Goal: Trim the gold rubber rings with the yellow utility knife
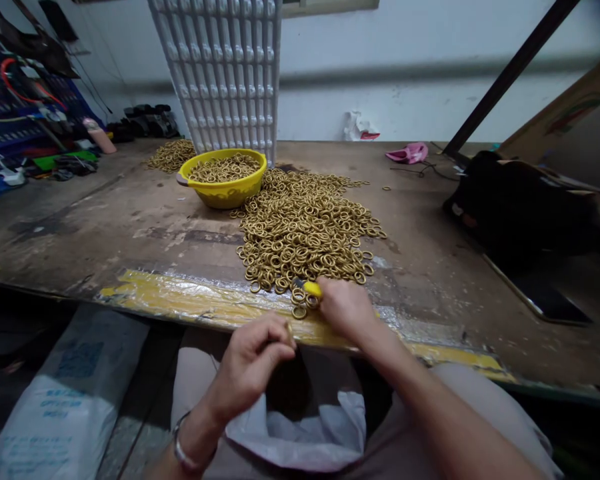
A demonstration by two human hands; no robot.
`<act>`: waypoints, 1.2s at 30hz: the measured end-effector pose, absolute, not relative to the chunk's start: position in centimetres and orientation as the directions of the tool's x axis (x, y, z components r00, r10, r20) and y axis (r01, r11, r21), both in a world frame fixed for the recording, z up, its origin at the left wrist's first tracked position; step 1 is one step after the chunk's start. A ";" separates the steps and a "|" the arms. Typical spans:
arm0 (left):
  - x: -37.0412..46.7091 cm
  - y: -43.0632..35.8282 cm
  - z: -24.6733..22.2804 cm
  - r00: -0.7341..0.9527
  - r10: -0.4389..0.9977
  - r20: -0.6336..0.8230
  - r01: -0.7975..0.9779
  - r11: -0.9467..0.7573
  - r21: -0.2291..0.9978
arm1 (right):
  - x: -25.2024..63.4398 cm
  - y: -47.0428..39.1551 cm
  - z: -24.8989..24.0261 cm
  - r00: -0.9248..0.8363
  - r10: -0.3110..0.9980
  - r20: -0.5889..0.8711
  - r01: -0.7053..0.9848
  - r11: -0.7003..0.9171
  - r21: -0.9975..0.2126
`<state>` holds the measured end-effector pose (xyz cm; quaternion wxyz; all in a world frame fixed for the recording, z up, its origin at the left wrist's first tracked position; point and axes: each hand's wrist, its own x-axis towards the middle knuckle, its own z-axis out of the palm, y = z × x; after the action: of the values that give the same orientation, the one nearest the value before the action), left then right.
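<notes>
My right hand [347, 308] is closed around a yellow utility knife [312, 289], whose dark tip points left over the near edge of the ring pile; its blade is hard to make out. Just off the table's front edge, my left hand [257, 357] pinches a brass-coloured ring [289, 329], mostly hidden by thumb and finger. A few loose rings [299, 312] lie beside the knife. Behind them spreads a large heap of the same rings [305, 227]. Below both hands, a white bag [300, 445] sits with its mouth spread between my legs, dark inside.
A yellow basin [230, 195] full of rings stands left of the heap, before an upright ribbed plastic panel [225, 73]. Another ring pile [173, 155] lies behind it. Right are a phone [543, 297], a black bag [520, 200] and pink cloth [409, 153]. Yellow tape [180, 293] covers the table's edge.
</notes>
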<state>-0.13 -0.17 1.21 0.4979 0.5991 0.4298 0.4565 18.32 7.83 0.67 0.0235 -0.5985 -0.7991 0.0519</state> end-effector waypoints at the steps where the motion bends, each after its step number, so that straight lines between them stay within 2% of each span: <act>1: -0.1 -0.6 1.6 0.271 0.953 0.138 0.048 -0.156 0.987 | 19.0 8.3 1.0 -0.219 0.976 0.020 0.971 0.220 -0.093; 2: -0.1 -0.9 1.7 0.300 0.944 0.138 0.032 -0.155 0.987 | 19.7 8.7 1.2 -0.179 0.980 0.085 0.976 0.187 -0.108; 4: -0.2 -1.1 1.4 0.302 0.948 0.103 -0.037 -0.097 0.995 | 20.2 9.0 1.5 -0.194 0.974 0.117 0.950 0.216 -0.224; 6: -0.5 -0.8 0.3 0.250 0.968 0.027 -0.155 0.013 0.988 | 19.8 8.6 1.3 -0.305 0.952 0.038 0.887 0.298 -0.353; 8: -0.9 -0.5 -0.9 0.205 0.973 -0.102 -0.300 0.161 0.940 | 18.7 7.8 0.6 -0.427 0.902 -0.062 0.835 0.367 -0.410; 11: -1.7 -0.5 -2.3 0.215 0.940 -0.265 -0.479 0.338 0.810 | 17.2 6.9 -0.7 -0.488 0.868 -0.088 0.834 0.434 -0.342; 14: -2.3 -1.0 -2.8 0.283 0.907 -0.311 -0.544 0.419 0.727 | 16.6 6.8 -1.5 -0.462 0.884 -0.064 0.860 0.430 -0.273; 16: -2.3 -1.2 -3.0 0.305 0.900 -0.312 -0.537 0.433 0.724 | 16.5 7.0 -1.6 -0.420 0.905 -0.071 0.869 0.378 -0.320; 18: -1.9 -1.3 -3.1 0.258 0.911 -0.322 -0.467 0.409 0.784 | 16.3 7.1 -1.4 -0.371 0.923 -0.100 0.825 0.279 -0.492; 20: -1.1 -1.3 -3.2 0.135 0.940 -0.312 -0.326 0.340 0.882 | 15.9 6.9 -1.1 -0.345 0.921 -0.179 0.653 0.098 -0.751; 22: -0.2 -1.1 -3.4 0.002 0.973 -0.230 -0.160 0.227 0.961 | 15.4 6.4 -0.9 -0.367 0.884 -0.290 0.386 -0.138 -0.912; 25: 0.8 -1.0 -3.8 -0.110 0.991 -0.070 0.024 0.073 0.997 | 14.9 5.6 -0.8 -0.454 0.807 -0.378 0.134 -0.358 -0.924; 28: 1.2 -0.9 -4.1 -0.134 0.991 -0.001 0.128 0.019 0.992 | 14.7 5.2 -0.8 -0.485 0.782 -0.392 0.084 -0.405 -0.910; 33: 1.0 -0.6 -4.0 -0.085 0.996 -0.022 0.103 0.031 0.994 | 14.4 4.7 -0.8 -0.479 0.796 -0.370 0.074 -0.384 -0.920; 36: 0.7 -0.4 -3.9 -0.052 0.988 -0.145 -0.020 0.144 0.989 | 14.3 4.7 -0.8 -0.481 0.816 -0.322 0.102 -0.313 -0.944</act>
<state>0.75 -0.45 -3.91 0.5254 0.4448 0.5441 0.4798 14.29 4.70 -0.76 0.2614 -0.4374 -0.5246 0.6820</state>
